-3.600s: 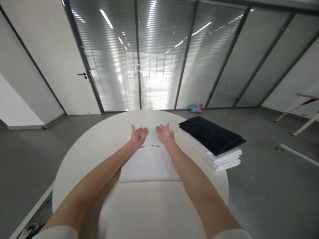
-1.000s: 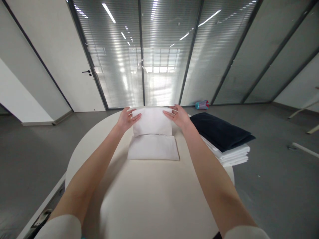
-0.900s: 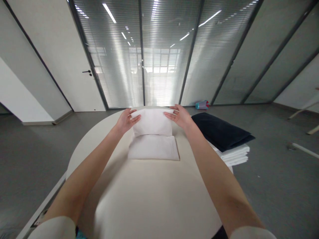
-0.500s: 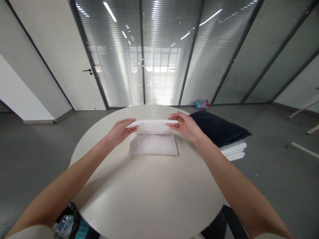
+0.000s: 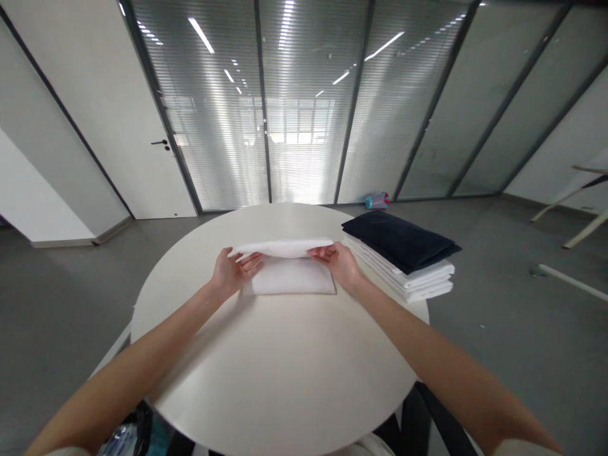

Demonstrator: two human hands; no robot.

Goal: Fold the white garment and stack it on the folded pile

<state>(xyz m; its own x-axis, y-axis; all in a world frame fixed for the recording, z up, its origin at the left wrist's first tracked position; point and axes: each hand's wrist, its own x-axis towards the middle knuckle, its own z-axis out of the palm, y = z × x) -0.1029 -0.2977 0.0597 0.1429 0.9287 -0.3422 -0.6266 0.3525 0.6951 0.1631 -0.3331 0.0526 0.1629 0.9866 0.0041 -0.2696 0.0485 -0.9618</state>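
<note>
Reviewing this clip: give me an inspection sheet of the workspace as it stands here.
surface: round table, white.
job's things: white cloth, folded, top layer raised; white stack to its right, under navy cloth.
clutter: bottle on the floor beyond the table; plastic bag by the near edge.
hands: left hand and right hand both hold the raised layer.
cables: nothing seen.
surroundings: grey floor, glass partition with blinds, white door.

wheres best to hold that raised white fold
Pinch the raised white fold at its two ends, from the left and right, where your left hand and right hand are: it is a thin flat layer, clear of the cloth beneath.
</note>
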